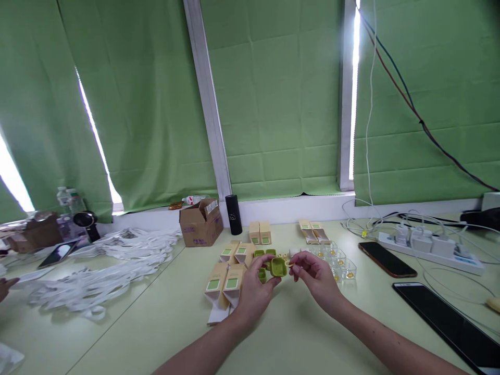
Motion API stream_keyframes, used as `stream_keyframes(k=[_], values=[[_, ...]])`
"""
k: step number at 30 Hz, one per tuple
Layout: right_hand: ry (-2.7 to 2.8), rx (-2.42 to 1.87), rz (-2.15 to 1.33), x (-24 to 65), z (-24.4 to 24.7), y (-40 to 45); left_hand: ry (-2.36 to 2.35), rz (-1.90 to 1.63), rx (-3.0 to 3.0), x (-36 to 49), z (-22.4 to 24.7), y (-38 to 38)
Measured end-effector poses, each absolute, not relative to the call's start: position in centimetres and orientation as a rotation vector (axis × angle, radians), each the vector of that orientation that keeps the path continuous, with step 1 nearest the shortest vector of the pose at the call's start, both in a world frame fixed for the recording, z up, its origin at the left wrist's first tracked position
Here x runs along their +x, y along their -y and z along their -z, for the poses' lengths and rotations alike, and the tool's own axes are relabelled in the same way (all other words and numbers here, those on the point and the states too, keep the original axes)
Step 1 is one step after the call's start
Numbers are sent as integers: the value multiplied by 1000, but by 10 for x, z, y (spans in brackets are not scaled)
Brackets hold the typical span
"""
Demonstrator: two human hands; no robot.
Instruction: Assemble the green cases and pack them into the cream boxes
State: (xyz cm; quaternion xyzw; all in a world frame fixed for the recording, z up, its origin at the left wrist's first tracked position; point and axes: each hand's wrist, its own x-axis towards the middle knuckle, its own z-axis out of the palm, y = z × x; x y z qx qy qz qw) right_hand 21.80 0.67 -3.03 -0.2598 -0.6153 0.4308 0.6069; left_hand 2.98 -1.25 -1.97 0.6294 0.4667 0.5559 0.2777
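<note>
My left hand [255, 291] is closed on a small green square cup [278, 267], its hollow side turned toward me. Close by on the right, my right hand [314, 276] pinches a small pale-yellow loop-like piece [289, 264] against the cup's edge; whether the two are joined I cannot tell. Behind my left fingers sit more green cups [261, 274], partly hidden. Open cardboard boxes with green labels [232, 283] stand just left of my left hand. Beyond my right hand are several clear small containers with gold centres [347, 269].
Two closed small boxes [260, 233] and two open ones [313, 232] stand farther back, near a brown carton [201, 223] and a black cylinder [233, 214]. White straps [128, 260] lie left. Phones [386, 259], a tablet-like device [449, 323] and a power strip [433, 250] lie right. Another person's hand [7, 287] shows far left.
</note>
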Motion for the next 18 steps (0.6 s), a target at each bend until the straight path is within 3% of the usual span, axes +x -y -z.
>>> stream_keyframes(k=[18], values=[[1857, -638, 39, 222, 32, 1, -1164, -1453, 1924, 32, 21, 19]])
